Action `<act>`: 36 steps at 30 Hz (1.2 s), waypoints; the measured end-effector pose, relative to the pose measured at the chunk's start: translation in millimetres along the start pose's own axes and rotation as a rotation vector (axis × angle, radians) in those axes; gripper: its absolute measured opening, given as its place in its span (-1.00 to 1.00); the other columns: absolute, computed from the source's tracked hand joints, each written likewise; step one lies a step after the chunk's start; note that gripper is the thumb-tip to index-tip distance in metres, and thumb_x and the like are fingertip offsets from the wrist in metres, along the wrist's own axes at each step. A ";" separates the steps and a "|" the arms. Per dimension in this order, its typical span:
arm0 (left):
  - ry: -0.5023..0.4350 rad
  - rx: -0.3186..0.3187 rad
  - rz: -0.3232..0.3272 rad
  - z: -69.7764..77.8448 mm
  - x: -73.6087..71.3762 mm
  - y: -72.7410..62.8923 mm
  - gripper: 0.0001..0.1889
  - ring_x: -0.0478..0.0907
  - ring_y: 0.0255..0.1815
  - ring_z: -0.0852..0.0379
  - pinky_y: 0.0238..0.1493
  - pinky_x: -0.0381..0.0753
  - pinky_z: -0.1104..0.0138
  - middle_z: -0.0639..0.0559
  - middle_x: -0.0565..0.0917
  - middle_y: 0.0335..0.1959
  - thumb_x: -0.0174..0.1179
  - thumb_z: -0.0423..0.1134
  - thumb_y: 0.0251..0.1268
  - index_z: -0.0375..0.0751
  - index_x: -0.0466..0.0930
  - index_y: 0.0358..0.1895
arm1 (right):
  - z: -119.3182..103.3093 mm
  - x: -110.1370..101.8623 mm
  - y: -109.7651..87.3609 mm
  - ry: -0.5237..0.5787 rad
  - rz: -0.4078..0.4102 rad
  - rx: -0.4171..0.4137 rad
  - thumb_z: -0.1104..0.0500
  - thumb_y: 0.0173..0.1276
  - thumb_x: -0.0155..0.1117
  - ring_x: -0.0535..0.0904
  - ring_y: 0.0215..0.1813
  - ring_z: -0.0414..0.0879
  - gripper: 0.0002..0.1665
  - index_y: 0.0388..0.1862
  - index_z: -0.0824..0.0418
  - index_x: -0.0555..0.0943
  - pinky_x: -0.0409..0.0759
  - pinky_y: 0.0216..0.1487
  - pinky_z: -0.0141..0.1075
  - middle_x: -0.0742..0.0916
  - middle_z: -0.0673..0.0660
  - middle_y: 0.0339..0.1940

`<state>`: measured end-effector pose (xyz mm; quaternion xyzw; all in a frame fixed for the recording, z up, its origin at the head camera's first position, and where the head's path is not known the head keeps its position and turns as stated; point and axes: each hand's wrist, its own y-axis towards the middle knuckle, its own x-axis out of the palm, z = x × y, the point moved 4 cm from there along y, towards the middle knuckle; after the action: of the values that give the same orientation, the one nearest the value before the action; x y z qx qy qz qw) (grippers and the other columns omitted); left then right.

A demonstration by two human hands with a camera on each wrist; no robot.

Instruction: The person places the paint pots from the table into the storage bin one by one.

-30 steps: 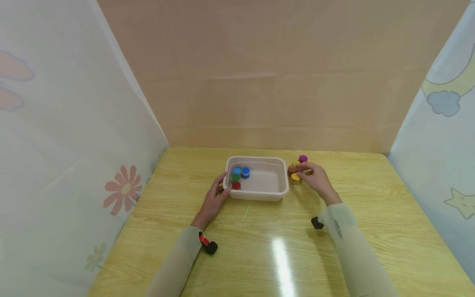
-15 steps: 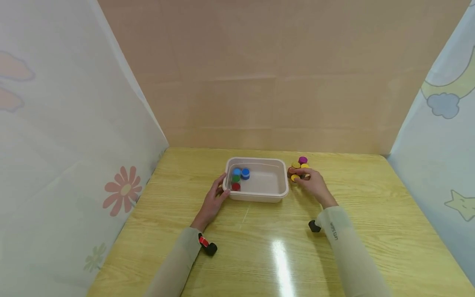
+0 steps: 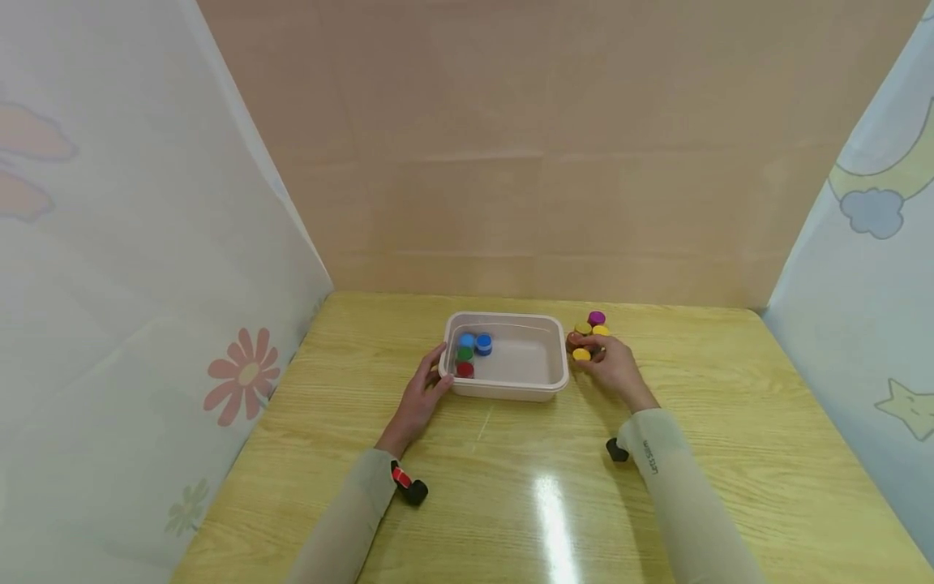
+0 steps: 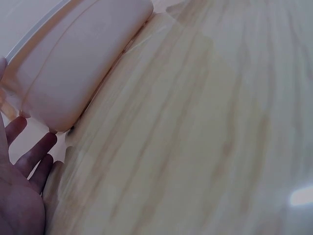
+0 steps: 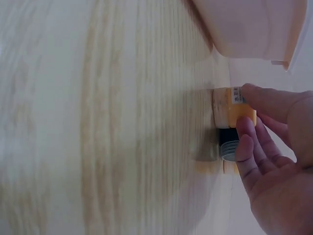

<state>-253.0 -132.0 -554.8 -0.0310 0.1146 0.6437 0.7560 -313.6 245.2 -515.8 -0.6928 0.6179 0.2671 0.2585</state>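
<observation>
My left hand (image 3: 417,401) rests against the left end of a pale plastic box (image 3: 503,389), its thumb by the rim; in the left wrist view the fingers (image 4: 36,152) are spread and touch the wall. Inside the box's left part stand small paint jars: light blue (image 3: 467,341), dark blue (image 3: 484,345), green (image 3: 464,354) and red (image 3: 464,370). Right of the box, my right hand (image 3: 619,371) pinches a yellow-lidded jar (image 3: 581,354) between thumb and fingers. The right wrist view shows this labelled yellow jar (image 5: 227,107) standing on the table, a dark jar (image 5: 228,142) beside it.
Behind the right hand are a brown-lidded jar (image 3: 573,341), two more yellowish ones and a purple-lidded jar (image 3: 597,318). Wooden table (image 3: 496,487) runs up to a tan back wall (image 3: 511,203), with printed cloth at both sides.
My right hand has moved slightly left and down onto the near yellow-lidded jar, its fingers closing about it. The left hand and the box have stayed in place.
</observation>
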 end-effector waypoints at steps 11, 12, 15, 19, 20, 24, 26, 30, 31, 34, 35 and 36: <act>0.010 -0.006 -0.004 0.8 0.1 -1.3 -0.39 0.44 0.48 -0.09 0.49 0.36 -0.13 0.09 0.29 0.58 0.11 -0.04 0.62 0.54 0.14 0.58 | -5.1 -6.8 -7.5 0.028 -0.001 -0.058 0.12 0.45 0.40 0.64 -0.13 0.12 -0.53 0.28 0.26 0.65 0.62 -0.16 -0.28 0.67 0.36 0.21; 0.007 -0.009 -0.005 0.9 -0.1 -1.3 -0.39 0.44 0.48 -0.09 0.49 0.37 -0.12 0.10 0.29 0.58 0.11 -0.03 0.62 0.55 0.14 0.58 | -7.0 -8.8 -8.2 0.037 0.011 -0.068 0.13 0.47 0.38 0.65 -0.11 0.16 -0.54 0.27 0.30 0.65 0.62 -0.17 -0.28 0.66 0.39 0.22; 0.009 -0.008 -0.008 0.6 -0.8 -1.3 -0.39 0.43 0.48 -0.07 0.48 0.39 -0.11 0.11 0.28 0.58 0.11 0.02 0.61 0.56 0.13 0.58 | -10.8 -14.0 -10.0 0.057 0.042 -0.075 0.10 0.54 0.30 0.66 -0.01 0.26 -0.53 0.27 0.38 0.60 0.64 -0.15 -0.29 0.61 0.44 0.22; 0.004 0.017 -0.020 0.9 -1.3 -1.9 -0.38 0.47 0.45 -0.07 0.42 0.46 -0.07 0.06 0.31 0.57 0.10 0.06 0.60 0.49 0.12 0.61 | -14.6 -18.5 -11.9 0.124 0.055 -0.064 0.06 0.60 0.21 0.64 0.11 0.31 -0.48 0.32 0.41 0.52 0.68 -0.07 -0.21 0.55 0.43 0.23; 0.003 0.021 -0.024 0.9 -1.4 -2.1 -0.38 0.47 0.44 -0.06 0.40 0.48 -0.06 0.05 0.31 0.56 0.10 0.06 0.61 0.47 0.12 0.61 | -15.8 -19.0 -12.4 0.144 0.053 -0.062 0.05 0.61 0.20 0.64 0.12 0.31 -0.47 0.33 0.41 0.51 0.69 -0.05 -0.17 0.54 0.42 0.23; -0.003 0.032 -0.035 0.5 -2.0 -2.4 -0.38 0.48 0.42 -0.07 0.39 0.48 -0.06 0.04 0.31 0.56 0.09 0.06 0.61 0.42 0.12 0.62 | -22.0 -20.2 -14.4 0.185 0.047 -0.064 0.03 0.62 0.17 0.67 0.08 0.21 -0.45 0.36 0.40 0.48 0.72 -0.06 -0.13 0.53 0.40 0.29; -0.006 0.033 -0.038 0.3 -2.3 -2.1 -0.38 0.47 0.43 -0.08 0.40 0.47 -0.09 0.04 0.30 0.57 0.09 0.06 0.61 0.42 0.12 0.62 | -24.2 -20.9 -15.1 0.202 0.049 -0.060 0.02 0.63 0.17 0.68 0.03 0.09 -0.43 0.37 0.40 0.46 0.71 -0.09 -0.18 0.52 0.40 0.32; -0.004 0.028 -0.032 1.2 -2.4 -1.9 -0.38 0.47 0.43 -0.09 0.40 0.46 -0.12 0.08 0.30 0.57 0.10 0.09 0.60 0.47 0.12 0.61 | -29.4 -23.2 -15.7 0.256 0.068 -0.051 -0.01 0.61 0.18 0.69 -0.10 -0.09 -0.41 0.37 0.41 0.44 0.67 -0.16 -0.32 0.56 0.38 0.27; -0.002 0.026 -0.030 1.6 -2.2 -1.9 -0.38 0.46 0.44 -0.09 0.40 0.46 -0.12 0.08 0.30 0.57 0.10 0.10 0.59 0.48 0.12 0.61 | -31.0 -24.0 -15.9 0.272 0.073 -0.057 0.01 0.61 0.19 0.69 -0.12 -0.10 -0.41 0.36 0.42 0.43 0.67 -0.17 -0.34 0.57 0.38 0.25; 0.002 0.020 -0.026 2.6 -1.2 -2.0 -0.38 0.45 0.46 -0.08 0.42 0.46 -0.11 0.09 0.28 0.59 0.10 0.11 0.59 0.50 0.12 0.60 | -37.1 -26.4 -16.3 0.349 0.082 -0.078 0.04 0.61 0.19 0.70 -0.16 -0.10 -0.43 0.37 0.42 0.43 0.70 -0.18 -0.36 0.56 0.35 0.21; 0.003 0.018 -0.025 2.8 -0.8 -2.0 -0.38 0.44 0.46 -0.08 0.42 0.46 -0.11 0.09 0.27 0.60 0.10 0.11 0.59 0.50 0.12 0.60 | -38.9 -27.1 -16.3 0.374 0.078 -0.087 0.05 0.62 0.18 0.69 -0.15 -0.10 -0.43 0.39 0.42 0.43 0.70 -0.17 -0.37 0.54 0.35 0.21; 0.003 0.019 -0.025 3.0 -0.4 -2.0 -0.38 0.43 0.47 -0.09 0.42 0.45 -0.11 0.08 0.26 0.60 0.10 0.10 0.60 0.49 0.12 0.61 | -40.4 -27.7 -16.2 0.393 0.076 -0.095 0.05 0.62 0.18 0.69 -0.16 -0.09 -0.43 0.40 0.39 0.44 0.71 -0.17 -0.38 0.54 0.32 0.22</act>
<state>-250.6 -132.2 -552.1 -0.0262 0.1213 0.6331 0.7641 -298.1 238.9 -467.0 -0.7193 0.6688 0.1652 0.0897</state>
